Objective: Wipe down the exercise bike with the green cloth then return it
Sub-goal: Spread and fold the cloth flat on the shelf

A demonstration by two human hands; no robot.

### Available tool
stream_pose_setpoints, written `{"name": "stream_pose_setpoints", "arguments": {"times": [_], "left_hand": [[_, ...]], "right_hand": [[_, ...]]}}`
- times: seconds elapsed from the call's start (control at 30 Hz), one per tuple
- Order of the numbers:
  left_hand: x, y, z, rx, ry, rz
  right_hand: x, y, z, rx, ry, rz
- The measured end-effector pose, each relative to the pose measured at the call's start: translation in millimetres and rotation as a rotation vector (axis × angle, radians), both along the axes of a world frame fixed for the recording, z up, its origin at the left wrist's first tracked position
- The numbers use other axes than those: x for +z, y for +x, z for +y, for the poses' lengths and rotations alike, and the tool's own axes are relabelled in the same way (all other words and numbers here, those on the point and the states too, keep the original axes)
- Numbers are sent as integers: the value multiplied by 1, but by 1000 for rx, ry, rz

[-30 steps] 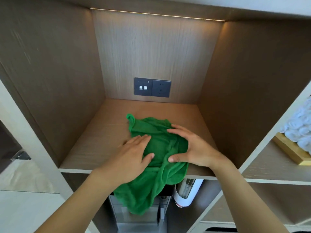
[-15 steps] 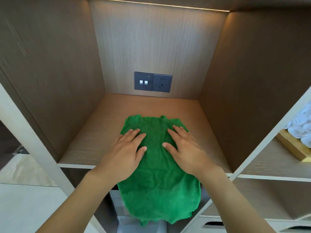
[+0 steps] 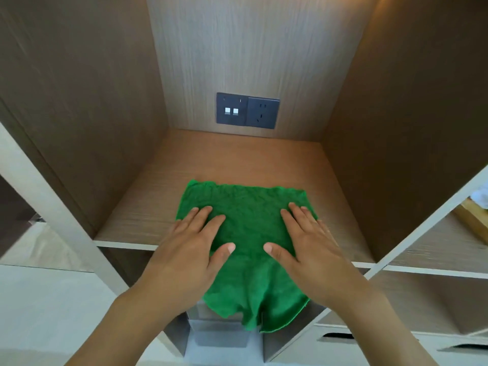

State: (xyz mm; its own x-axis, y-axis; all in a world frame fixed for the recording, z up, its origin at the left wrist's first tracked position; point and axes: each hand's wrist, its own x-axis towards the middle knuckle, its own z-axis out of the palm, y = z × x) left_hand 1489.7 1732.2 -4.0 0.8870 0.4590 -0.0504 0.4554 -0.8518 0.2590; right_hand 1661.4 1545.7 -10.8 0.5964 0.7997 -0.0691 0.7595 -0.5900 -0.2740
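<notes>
The green cloth (image 3: 245,220) lies spread flat on the wooden shelf (image 3: 148,215) of an open cubby, its near part hanging over the shelf's front edge. My left hand (image 3: 190,249) presses flat on the cloth's left side with straight fingers. On the cloth's right side my right hand (image 3: 309,247) lies flat the same way. The exercise bike is not in view.
A dark socket and switch panel (image 3: 247,111) sits on the cubby's back wall. Brown side walls close in the cubby left and right. To the right is another shelf with a wooden tray (image 3: 472,220). A grey appliance (image 3: 219,336) stands below.
The bunched cloth has been smoothed out flat. Both hands have slid apart to its left and right sides, and the view has moved closer to the shelf.
</notes>
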Motion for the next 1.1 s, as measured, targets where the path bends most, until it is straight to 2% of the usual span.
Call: {"name": "stream_pose_setpoints", "arguments": {"times": [0.27, 0.47, 0.57, 0.67, 0.73, 0.83, 1.1], "left_hand": [[-10, 86, 76, -15, -10, 2], [3, 111, 96, -32, 86, 6], [12, 88, 76, -49, 229, -165], [15, 55, 43, -92, 75, -364], [11, 44, 23, -109, 20, -268], [-2, 38, 12, -99, 62, -47], [-12, 1, 27, -198, 116, -9]], "right_hand": [[9, 97, 83, -44, -94, -16], [25, 108, 92, -72, 23, -124], [23, 78, 60, 75, 165, -63], [14, 53, 22, 162, 188, 10], [12, 47, 8, 132, 172, 17], [10, 39, -2, 109, 143, 19], [-13, 8, -38, 141, 151, -107]]}}
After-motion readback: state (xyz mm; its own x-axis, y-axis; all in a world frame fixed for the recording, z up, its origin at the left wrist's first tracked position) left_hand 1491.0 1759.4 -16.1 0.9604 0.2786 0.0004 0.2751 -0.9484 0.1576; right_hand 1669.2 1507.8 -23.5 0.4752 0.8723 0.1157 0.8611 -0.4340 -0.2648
